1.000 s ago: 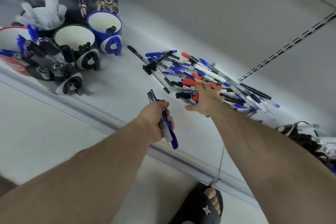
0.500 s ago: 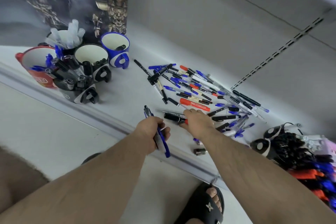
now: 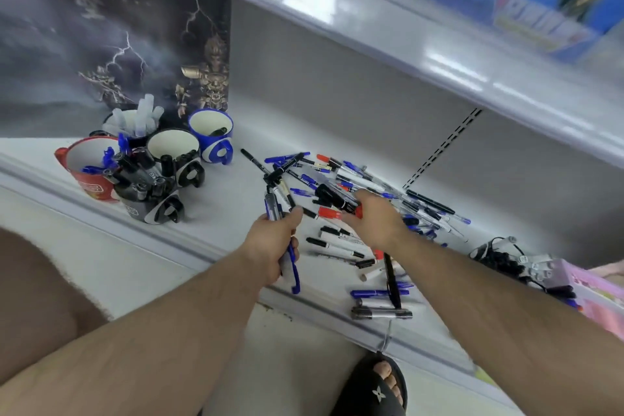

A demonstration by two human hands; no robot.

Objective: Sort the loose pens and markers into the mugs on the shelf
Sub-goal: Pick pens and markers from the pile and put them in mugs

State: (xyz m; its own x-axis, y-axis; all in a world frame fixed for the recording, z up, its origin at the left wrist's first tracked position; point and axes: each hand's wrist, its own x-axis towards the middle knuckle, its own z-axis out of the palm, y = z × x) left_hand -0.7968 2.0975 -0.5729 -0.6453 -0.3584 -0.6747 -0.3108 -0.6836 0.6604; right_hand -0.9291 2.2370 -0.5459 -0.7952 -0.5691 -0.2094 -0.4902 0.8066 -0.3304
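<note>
- Near, a person's left hand (image 3: 274, 248) grips a small bundle of blue pens (image 3: 291, 263) above the white shelf (image 3: 216, 213).
- Just right, the right hand (image 3: 373, 218) closes on black and red markers (image 3: 337, 203), apparently several at once; motion blur hides the exact hold.
- Best practice here: lift cleanly, without scattering neighbours.
- Beyond, the loose pile (image 3: 388, 192) sprawls in blue, black and red.
- Far left, the mugs (image 3: 175, 152) stand clustered, partly filled by colour.
</note>
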